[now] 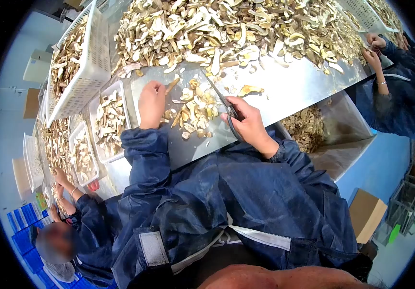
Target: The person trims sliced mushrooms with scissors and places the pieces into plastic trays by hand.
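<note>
My left hand is closed in a pinch on a thin brown mushroom slice, held above the metal table. My right hand grips dark-handled scissors, fingers through the loops, blades pointing away from me and up to the left. Between the two hands lies a small heap of pale and yellowish mushroom pieces. One larger slice rests by itself to the right of the scissors. Beyond my hands spreads a large pile of dried mushroom slices.
On the left stand a tall white perforated crate and shallow white trays, all holding slices. A lined bin with mushroom pieces is below the table's right edge. Co-workers sit at lower left and upper right, their hands at the mushrooms.
</note>
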A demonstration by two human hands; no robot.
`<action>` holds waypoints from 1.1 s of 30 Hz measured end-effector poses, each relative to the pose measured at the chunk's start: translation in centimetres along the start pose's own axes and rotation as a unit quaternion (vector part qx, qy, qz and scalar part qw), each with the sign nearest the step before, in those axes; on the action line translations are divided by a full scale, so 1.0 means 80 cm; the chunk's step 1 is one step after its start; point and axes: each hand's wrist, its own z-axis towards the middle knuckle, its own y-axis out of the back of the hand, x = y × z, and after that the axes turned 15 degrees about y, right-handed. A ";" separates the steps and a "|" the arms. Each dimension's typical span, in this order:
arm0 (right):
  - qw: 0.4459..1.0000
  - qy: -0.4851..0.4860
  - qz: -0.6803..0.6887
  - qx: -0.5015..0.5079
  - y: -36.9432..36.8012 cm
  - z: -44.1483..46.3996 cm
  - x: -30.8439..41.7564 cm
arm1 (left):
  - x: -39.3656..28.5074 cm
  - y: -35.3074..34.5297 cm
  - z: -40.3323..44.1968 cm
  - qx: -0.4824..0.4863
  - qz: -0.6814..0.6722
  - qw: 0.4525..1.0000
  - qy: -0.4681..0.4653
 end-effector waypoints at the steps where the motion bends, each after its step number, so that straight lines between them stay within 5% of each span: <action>1: 1.000 0.006 0.000 -0.006 -0.001 -0.001 -0.002 | 0.000 0.003 -0.002 -0.002 -0.004 1.000 -0.004; 8: 0.999 0.016 -0.032 0.000 0.000 0.002 0.006 | -0.018 0.009 -0.002 0.099 0.074 0.992 -0.028; 14: 0.999 0.015 -0.045 0.008 0.000 0.005 0.012 | 0.007 0.009 -0.001 0.114 -0.033 0.990 -0.073; 15: 0.999 0.018 -0.049 0.010 0.000 0.004 0.013 | 0.013 0.014 -0.004 0.214 -0.154 0.964 0.016; 17: 0.999 0.019 -0.041 0.013 0.001 0.004 0.013 | 0.006 0.041 -0.019 0.387 -0.379 0.819 0.190; 20: 0.999 -0.025 0.012 0.039 0.002 0.006 0.007 | -0.016 0.054 -0.062 0.422 -0.519 0.715 0.203; 24: 0.989 -0.069 0.083 0.103 0.004 0.015 0.032 | -0.029 0.057 -0.091 0.414 -0.557 0.690 0.206; 33: 0.978 -0.120 0.089 0.146 -0.006 0.019 0.053 | -0.041 0.062 -0.115 0.386 -0.487 0.757 0.203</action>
